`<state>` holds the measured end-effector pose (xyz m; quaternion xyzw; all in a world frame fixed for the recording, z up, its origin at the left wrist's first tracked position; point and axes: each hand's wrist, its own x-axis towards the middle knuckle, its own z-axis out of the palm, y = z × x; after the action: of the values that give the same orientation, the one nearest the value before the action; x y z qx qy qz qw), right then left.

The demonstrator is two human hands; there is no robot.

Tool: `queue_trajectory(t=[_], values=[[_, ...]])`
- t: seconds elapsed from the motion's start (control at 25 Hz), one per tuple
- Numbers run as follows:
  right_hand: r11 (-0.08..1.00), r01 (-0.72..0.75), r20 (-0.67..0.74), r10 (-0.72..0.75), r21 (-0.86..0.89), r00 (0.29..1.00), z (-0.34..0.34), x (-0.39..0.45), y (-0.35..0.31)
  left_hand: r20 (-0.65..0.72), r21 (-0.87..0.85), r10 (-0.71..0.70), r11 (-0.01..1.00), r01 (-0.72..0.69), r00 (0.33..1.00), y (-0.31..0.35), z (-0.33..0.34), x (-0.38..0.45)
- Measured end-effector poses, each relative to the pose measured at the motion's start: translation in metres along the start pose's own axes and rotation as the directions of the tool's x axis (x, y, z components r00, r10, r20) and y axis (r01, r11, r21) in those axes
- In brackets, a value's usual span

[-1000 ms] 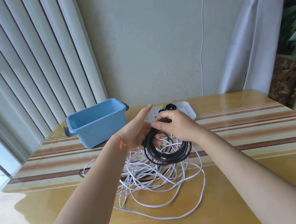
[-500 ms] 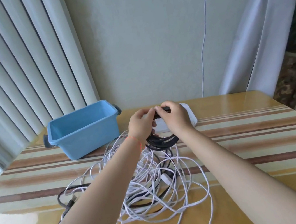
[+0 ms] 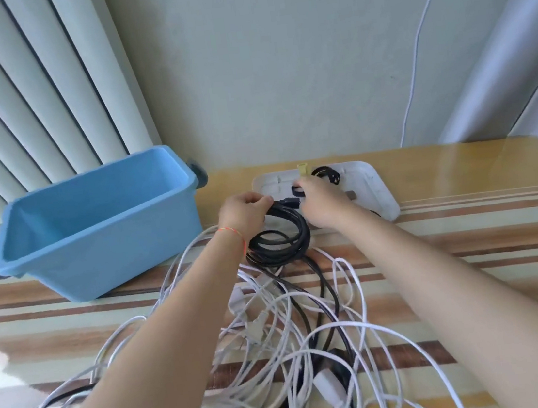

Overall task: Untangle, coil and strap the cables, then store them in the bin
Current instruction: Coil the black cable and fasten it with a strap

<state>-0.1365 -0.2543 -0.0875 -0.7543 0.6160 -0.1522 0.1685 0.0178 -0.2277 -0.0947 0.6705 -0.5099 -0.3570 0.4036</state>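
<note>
Two hands are working at the far side of the glossy striped wooden worktop (image 3: 469, 228), and both are busy with the same coiled black rubber-sheathed cable (image 3: 281, 241). The left hand (image 3: 244, 212) is gripping the top of the coil with fingers curled over its bunched loops, while the right hand (image 3: 320, 202) is reaching onto the flat white plastic tray (image 3: 374, 186) and pinching what looks like a small black strap (image 3: 297, 192); another dark strap and a yellow one are lying just beyond it on the tray. The coil is hanging from the left hand with its lower edge resting near the worktop, just right of the open light-blue plastic bin (image 3: 93, 233), which is holding nothing that I can see. Nearer the person, a loose tangle of thin white cables (image 3: 278, 339) is sprawling across the worktop with a few black leads threaded through it. To strap this well, I would judge the left hand should be keeping the loops squeezed together so none slips out, while the right brings the strap round the bunched section near the plug end and cinches it snugly before anything is released.
</note>
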Motion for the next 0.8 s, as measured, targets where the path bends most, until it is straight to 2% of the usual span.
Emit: queue_trajectory(t=[0.12, 0.24, 0.44, 0.56, 0.68, 0.8], values=[[0.997, -0.032, -0.026, 0.03, -0.066, 0.999, 0.009, 0.005, 0.002, 0.034, 0.049, -0.019, 0.999, 0.018, 0.999, -0.003, 0.0, 0.003], [0.999, -0.035, -0.118, 0.03, -0.038, 0.993, 0.008, -0.001, 0.001, 0.057, -0.008, -0.044, 0.999, 0.045, 0.997, 0.002, -0.002, 0.0], [0.971, 0.022, -0.258, 0.041, 0.237, 0.965, -0.027, -0.036, -0.01, 0.089, -0.159, -0.068, 0.984, 0.082, 0.994, 0.024, -0.018, -0.023], [0.933, 0.09, -0.286, 0.014, 0.347, 0.958, -0.06, -0.08, -0.025, 0.214, -0.237, -0.066, 0.964, 0.117, 0.975, 0.048, -0.038, -0.068], [0.802, 0.188, -0.275, -0.031, 0.568, 0.961, -0.082, -0.135, -0.045, 0.41, -0.265, -0.044, 0.95, 0.166, 0.911, 0.052, -0.057, -0.119], [0.66, 0.213, -0.248, -0.041, 0.721, 0.968, -0.083, -0.189, -0.056, 0.513, -0.33, 0.015, 0.927, 0.181, 0.858, 0.04, -0.065, -0.17]])
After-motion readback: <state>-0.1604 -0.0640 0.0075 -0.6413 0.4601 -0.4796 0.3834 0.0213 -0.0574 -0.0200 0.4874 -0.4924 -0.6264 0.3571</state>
